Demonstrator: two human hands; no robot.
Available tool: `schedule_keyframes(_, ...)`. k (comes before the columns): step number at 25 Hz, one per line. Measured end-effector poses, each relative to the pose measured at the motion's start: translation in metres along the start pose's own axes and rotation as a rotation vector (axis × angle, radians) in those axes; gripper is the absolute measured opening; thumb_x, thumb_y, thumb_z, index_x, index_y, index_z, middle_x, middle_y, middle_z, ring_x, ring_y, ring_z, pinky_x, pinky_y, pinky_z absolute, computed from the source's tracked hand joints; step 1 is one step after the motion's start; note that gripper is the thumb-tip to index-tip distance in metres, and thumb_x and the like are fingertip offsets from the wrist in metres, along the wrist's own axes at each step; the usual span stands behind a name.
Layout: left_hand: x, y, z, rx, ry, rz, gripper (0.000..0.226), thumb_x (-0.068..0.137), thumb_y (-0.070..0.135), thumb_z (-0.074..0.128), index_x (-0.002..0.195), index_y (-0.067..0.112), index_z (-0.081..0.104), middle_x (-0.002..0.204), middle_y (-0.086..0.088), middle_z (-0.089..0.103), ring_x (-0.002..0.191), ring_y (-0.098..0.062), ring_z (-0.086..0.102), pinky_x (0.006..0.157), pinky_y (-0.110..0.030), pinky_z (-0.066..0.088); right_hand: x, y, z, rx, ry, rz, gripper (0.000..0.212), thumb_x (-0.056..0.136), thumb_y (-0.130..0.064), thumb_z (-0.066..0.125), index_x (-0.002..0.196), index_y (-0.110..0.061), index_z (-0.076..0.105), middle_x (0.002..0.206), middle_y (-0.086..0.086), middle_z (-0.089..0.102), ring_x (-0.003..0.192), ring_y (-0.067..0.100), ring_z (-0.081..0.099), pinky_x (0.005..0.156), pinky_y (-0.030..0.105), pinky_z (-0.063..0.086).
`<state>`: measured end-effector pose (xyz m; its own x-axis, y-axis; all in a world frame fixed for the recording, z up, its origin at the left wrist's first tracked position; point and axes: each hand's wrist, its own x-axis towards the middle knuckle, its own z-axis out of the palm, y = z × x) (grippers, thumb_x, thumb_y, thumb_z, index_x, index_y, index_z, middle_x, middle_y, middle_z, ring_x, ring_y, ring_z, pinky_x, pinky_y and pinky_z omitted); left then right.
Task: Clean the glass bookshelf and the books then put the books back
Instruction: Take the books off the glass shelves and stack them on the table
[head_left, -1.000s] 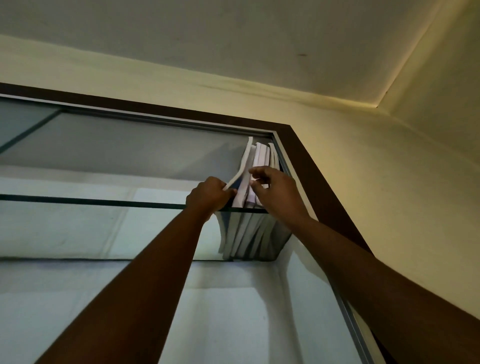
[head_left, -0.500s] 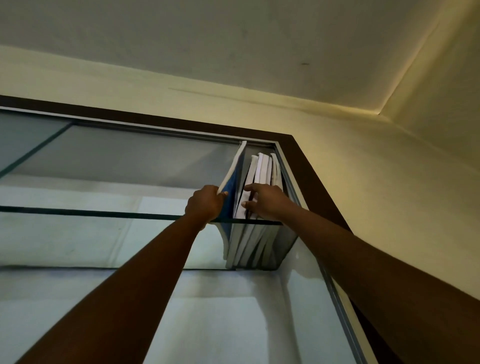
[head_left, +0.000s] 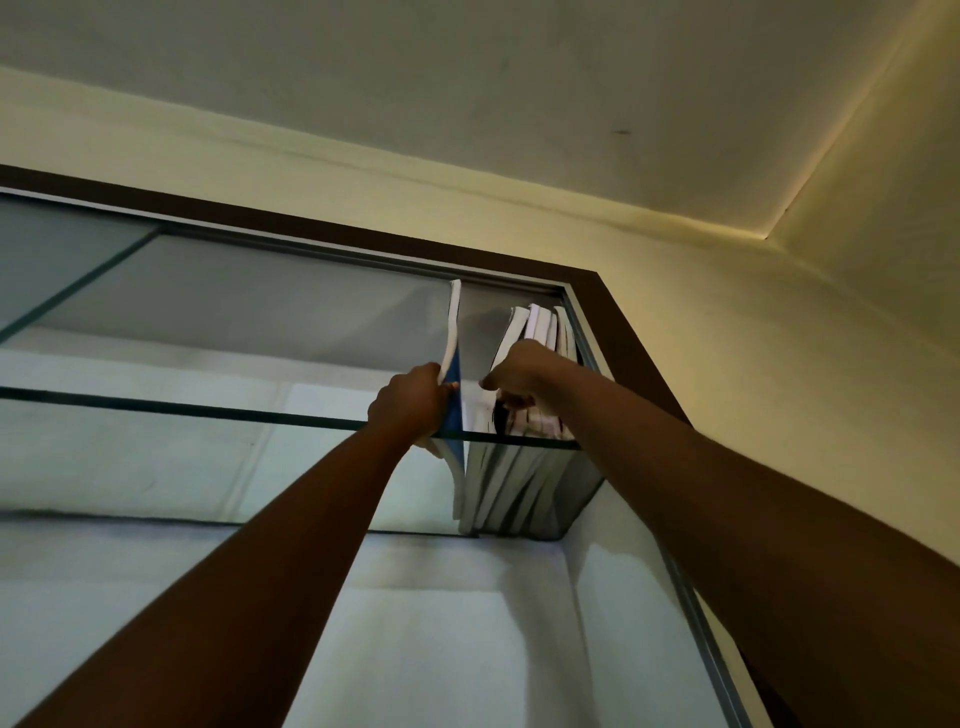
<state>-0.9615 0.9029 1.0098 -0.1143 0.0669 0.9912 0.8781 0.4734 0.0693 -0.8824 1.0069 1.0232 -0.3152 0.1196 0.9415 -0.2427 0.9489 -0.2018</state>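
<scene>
Overhead, the left hand (head_left: 413, 402) pinched a blue book (head_left: 453, 374) beside the stacked books (head_left: 540, 332); the right hand (head_left: 524, 366), seemingly curled, gripped those.

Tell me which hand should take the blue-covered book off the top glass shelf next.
Left. The left hand already grips the blue-covered book, held apart from the other books. The right hand rests on those books by the shelf's right wall, so it looks better placed to steady them.

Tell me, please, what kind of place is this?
Probably a room in a home or office, seen near the ceiling. A built-in glass bookshelf with a dark wooden frame holds books beside a painted wall.
</scene>
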Motion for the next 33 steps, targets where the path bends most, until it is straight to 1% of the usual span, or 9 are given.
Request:
schedule_keyframes(3, -0.001, 0.0, -0.004, -0.047, -0.049, 0.041, 0.036, 0.099, 0.03, 0.042, 0.127, 0.008, 0.046, 0.122, -0.017, 0.057, 0.109, -0.033, 0.056, 0.097, -0.047, 0.045, 0.002, -0.008, 0.002, -0.039, 0.069, 0.002, 0.036, 0.089, -0.021, 0.06, 0.116, 0.0, 0.049, 0.101, 0.01, 0.054, 0.078, 0.016, 0.055, 0.066, 0.021, 0.047)
schedule_keyframes(5, 0.0, 0.0, -0.005, -0.054, -0.066, 0.046, 0.037, 0.099, 0.03, 0.042, 0.13, 0.01, 0.044, 0.124, -0.016, 0.055, 0.111, -0.032, 0.055, 0.098, -0.046, 0.045, 0.004, -0.014, 0.0, -0.014, 0.04, 0.001, 0.043, 0.089, -0.02, 0.061, 0.124, -0.001, 0.046, 0.12, 0.014, 0.055, 0.099, 0.024, 0.058, 0.082, 0.03, 0.051)
schedule_keyframes(8, 0.001, 0.0, -0.004, -0.038, -0.084, 0.021, 0.038, 0.099, 0.031, 0.041, 0.133, 0.013, 0.043, 0.124, -0.016, 0.055, 0.111, -0.031, 0.054, 0.097, -0.043, 0.044, 0.002, -0.018, 0.004, 0.116, -0.053, 0.027, 0.04, 0.095, -0.009, 0.048, 0.132, 0.004, 0.042, 0.132, 0.021, 0.048, 0.122, 0.034, 0.047, 0.102, 0.038, 0.04)
schedule_keyframes(11, -0.002, 0.001, -0.005, 0.021, -0.073, 0.048, 0.038, 0.1, 0.031, 0.039, 0.134, 0.014, 0.041, 0.125, -0.016, 0.054, 0.11, -0.031, 0.055, 0.097, -0.044, 0.045, 0.006, -0.008, 0.018, 0.285, -0.094, 0.104, 0.036, 0.096, -0.009, 0.046, 0.129, 0.005, 0.041, 0.124, 0.02, 0.05, 0.116, 0.032, 0.051, 0.099, 0.038, 0.041)
schedule_keyframes(17, -0.007, -0.001, -0.004, 0.065, -0.04, 0.06, 0.043, 0.1, 0.031, 0.037, 0.141, 0.019, 0.031, 0.125, -0.017, 0.054, 0.107, -0.032, 0.057, 0.093, -0.046, 0.048, 0.018, 0.006, 0.025, 0.317, 0.031, 0.178, 0.039, 0.092, -0.013, 0.055, 0.127, 0.0, 0.044, 0.125, 0.018, 0.052, 0.108, 0.027, 0.056, 0.086, 0.031, 0.05)
schedule_keyframes(21, -0.011, 0.0, -0.007, 0.1, -0.018, 0.087, 0.05, 0.1, 0.034, 0.035, 0.147, 0.026, 0.017, 0.127, -0.019, 0.052, 0.107, -0.034, 0.057, 0.092, -0.048, 0.049, 0.013, 0.019, 0.016, 0.43, 0.039, 0.133, 0.03, 0.086, -0.012, 0.062, 0.113, -0.005, 0.052, 0.113, 0.015, 0.058, 0.101, 0.028, 0.06, 0.091, 0.041, 0.051)
schedule_keyframes(25, -0.016, -0.003, 0.002, 0.179, 0.025, 0.095, 0.048, 0.101, 0.036, 0.032, 0.146, 0.03, 0.018, 0.118, -0.019, 0.058, 0.099, -0.033, 0.061, 0.085, -0.042, 0.05, 0.006, 0.019, -0.011, 0.456, 0.122, 0.092, 0.03, 0.084, -0.01, 0.062, 0.112, -0.002, 0.056, 0.109, 0.017, 0.062, 0.095, 0.031, 0.063, 0.083, 0.042, 0.056)
schedule_keyframes(29, -0.018, 0.007, 0.001, 0.139, 0.108, 0.138, 0.042, 0.1, 0.037, 0.036, 0.141, 0.029, 0.032, 0.118, -0.015, 0.061, 0.101, -0.033, 0.06, 0.085, -0.041, 0.049, 0.007, 0.021, -0.034, 0.566, 0.158, 0.078, 0.041, 0.081, -0.014, 0.065, 0.118, -0.001, 0.054, 0.114, 0.019, 0.061, 0.1, 0.033, 0.061, 0.089, 0.044, 0.052)
schedule_keyframes(33, -0.006, 0.032, 0.004, 0.161, -0.007, 0.204, 0.051, 0.097, 0.04, 0.043, 0.145, 0.028, 0.029, 0.128, -0.016, 0.056, 0.111, -0.035, 0.055, 0.09, -0.038, 0.044, 0.005, 0.017, -0.022, 0.504, 0.166, 0.048, 0.044, 0.093, -0.018, 0.055, 0.13, 0.002, 0.044, 0.126, 0.02, 0.053, 0.114, 0.036, 0.052, 0.1, 0.043, 0.044)
